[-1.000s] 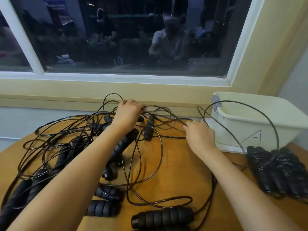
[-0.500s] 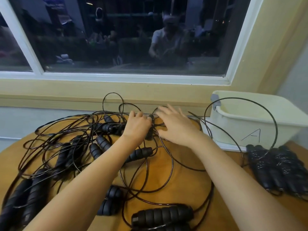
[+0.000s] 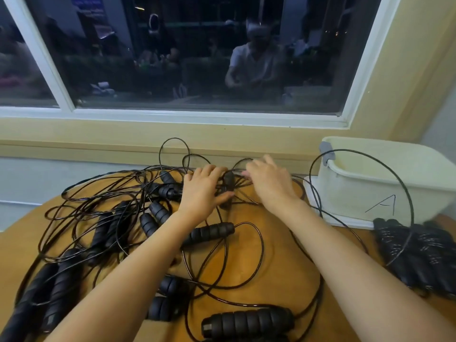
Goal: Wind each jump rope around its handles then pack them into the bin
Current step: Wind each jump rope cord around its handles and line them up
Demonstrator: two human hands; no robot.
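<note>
Left of the bin (image 3: 357,193), you are laying your left hand (image 3: 203,193) and right hand (image 3: 270,185), fingers (image 3: 209,171) spread, beside one handle (image 3: 228,180), apparently gripping nothing, to free it.

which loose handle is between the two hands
The handle at the far edge of the table, lying between the left hand and right hand; every other loose handle lies nearer the person or further left.

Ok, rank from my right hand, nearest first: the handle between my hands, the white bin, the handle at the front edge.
1. Handle between the hands, left of the right hand.
2. White bin, to the right.
3. Front-edge handle, low in view.
</note>
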